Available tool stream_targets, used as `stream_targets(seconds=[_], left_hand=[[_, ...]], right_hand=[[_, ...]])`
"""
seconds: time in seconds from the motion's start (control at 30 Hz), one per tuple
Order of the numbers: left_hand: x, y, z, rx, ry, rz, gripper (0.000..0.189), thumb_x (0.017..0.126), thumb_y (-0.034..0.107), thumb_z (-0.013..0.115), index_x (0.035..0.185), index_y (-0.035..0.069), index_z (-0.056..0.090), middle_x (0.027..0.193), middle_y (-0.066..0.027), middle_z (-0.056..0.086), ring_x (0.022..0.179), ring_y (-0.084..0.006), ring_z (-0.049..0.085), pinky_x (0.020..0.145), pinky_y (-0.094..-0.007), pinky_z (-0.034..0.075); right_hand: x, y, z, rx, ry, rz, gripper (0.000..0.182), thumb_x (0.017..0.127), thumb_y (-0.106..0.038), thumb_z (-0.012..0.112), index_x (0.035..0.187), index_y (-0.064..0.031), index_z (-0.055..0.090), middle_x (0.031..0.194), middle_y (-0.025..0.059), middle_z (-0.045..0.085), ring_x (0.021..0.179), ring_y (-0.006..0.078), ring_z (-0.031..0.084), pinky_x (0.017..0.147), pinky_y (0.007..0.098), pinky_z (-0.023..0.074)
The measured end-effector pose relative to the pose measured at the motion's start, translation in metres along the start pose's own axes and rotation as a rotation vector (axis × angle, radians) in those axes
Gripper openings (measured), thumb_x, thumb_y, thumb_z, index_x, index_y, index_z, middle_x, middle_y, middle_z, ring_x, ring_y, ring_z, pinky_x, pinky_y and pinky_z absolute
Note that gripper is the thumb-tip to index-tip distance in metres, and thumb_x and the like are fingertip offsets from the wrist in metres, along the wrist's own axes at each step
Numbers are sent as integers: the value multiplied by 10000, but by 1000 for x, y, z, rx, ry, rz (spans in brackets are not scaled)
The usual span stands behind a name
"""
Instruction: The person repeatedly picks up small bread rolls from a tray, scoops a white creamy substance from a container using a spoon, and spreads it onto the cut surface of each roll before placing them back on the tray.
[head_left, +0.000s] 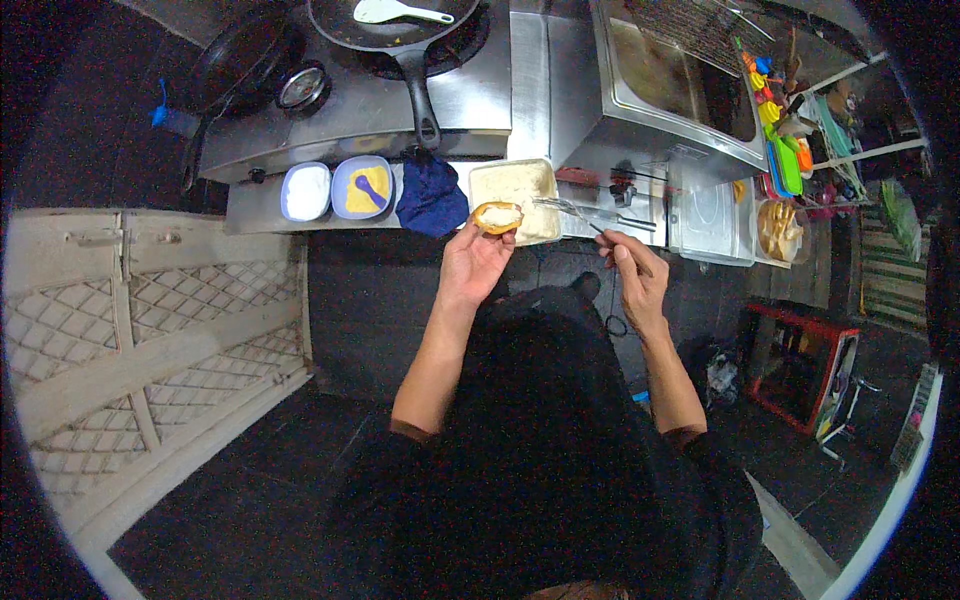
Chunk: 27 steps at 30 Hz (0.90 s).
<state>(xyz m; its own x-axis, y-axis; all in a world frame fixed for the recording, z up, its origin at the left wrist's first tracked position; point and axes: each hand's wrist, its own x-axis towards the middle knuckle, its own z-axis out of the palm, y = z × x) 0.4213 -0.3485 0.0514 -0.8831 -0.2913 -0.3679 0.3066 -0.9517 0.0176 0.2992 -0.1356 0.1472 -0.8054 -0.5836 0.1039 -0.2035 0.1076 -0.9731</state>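
Note:
My left hand (478, 264) holds a small bread roll (498, 217) with a pale creamy filling or spread on its upper face. The roll is over the near left part of a rectangular tub (523, 180) of pale cream-coloured paste. In my right hand (639, 281) is a metal fork (577, 211), gripped by its handle, with its tines pointing left over the right side of the tub. A knife (626, 220) lies on the steel counter beyond the fork. A crumpled dark blue cloth (430, 193) lies just left of the tub.
Two lilac tubs, one with white powder (307, 193), one with yellow powder (363, 189) and a purple spoon, stand left. Behind are a stove with a frying pan (394, 30) and a steel appliance (675, 120). A clear plastic container (712, 225) and a bowl of bread pieces (780, 229) stand right.

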Motion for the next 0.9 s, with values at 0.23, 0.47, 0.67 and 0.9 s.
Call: stream_targets(seconds=[0.23,0.47,0.67,0.9], left_hand=[[-8,16,5,54,31,57,296,965,214,552,1168,1,523,1224,-204,543,1124,-336,544,945,-401,509],[-15,39,0,58,46,179,265,959,178,556,1161,6,545,1231,-203,542,1125,-340,550,960,-405,503],[-23,47,-12,54,-16,182,298,962,181,550,1220,34,546,1239,-166,554,1057,-276,568,860,-357,496],[-25,49,-15,12,6,183,381,947,139,561,1287,-21,497,1275,-166,543,1135,-261,545,955,-352,468]], right_hand=[[12,33,25,-407,-111,-68,209,931,-160,583,1058,-31,688,946,159,703,856,264,686,753,344,523],[24,46,59,-544,-302,-119,210,914,-184,578,997,-33,697,932,186,689,866,354,656,784,422,513],[26,60,75,-530,-365,-104,216,908,-186,580,1000,-29,697,938,192,687,876,354,656,796,418,511],[26,62,80,-426,-371,30,238,914,-211,578,987,-19,699,915,196,692,839,356,669,785,412,520]])
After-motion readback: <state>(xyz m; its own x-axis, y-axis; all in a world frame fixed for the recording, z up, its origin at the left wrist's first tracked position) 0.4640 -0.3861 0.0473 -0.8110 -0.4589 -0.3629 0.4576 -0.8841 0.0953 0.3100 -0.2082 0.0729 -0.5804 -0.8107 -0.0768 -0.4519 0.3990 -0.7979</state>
